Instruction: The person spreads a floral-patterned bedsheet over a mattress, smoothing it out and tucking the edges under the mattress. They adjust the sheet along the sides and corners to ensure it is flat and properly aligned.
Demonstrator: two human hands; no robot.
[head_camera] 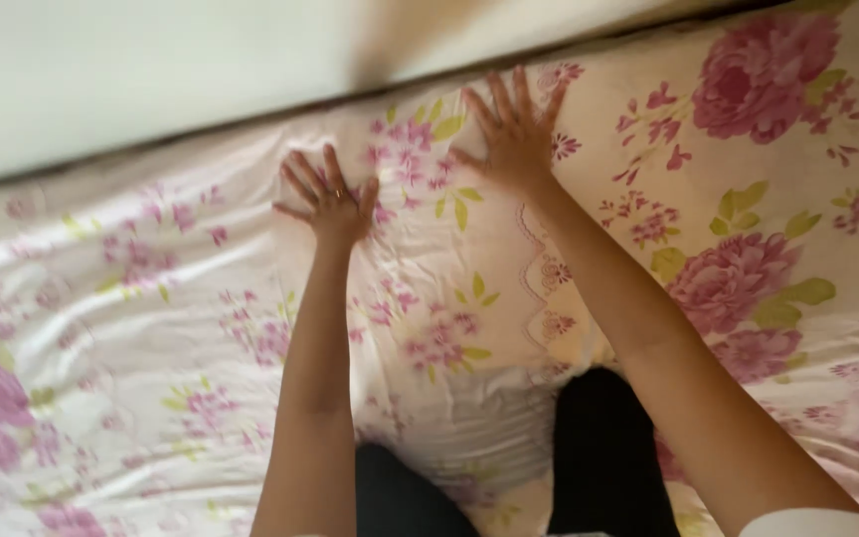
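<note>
A cream bed sheet (pixel 151 298) printed with pink flowers and green leaves covers the bed and fills most of the view. My left hand (pixel 330 199) lies flat on the sheet near the far edge, fingers spread, with a ring on one finger. My right hand (pixel 514 134) presses flat on the sheet a little farther away and to the right, fingers also spread. Both arms reach straight forward. Neither hand holds anything.
A pale wall (pixel 131 70) runs along the far side of the bed, with a dark gap where the sheet meets it. My legs in dark trousers (pixel 608 447) rest on the sheet at the bottom of the view.
</note>
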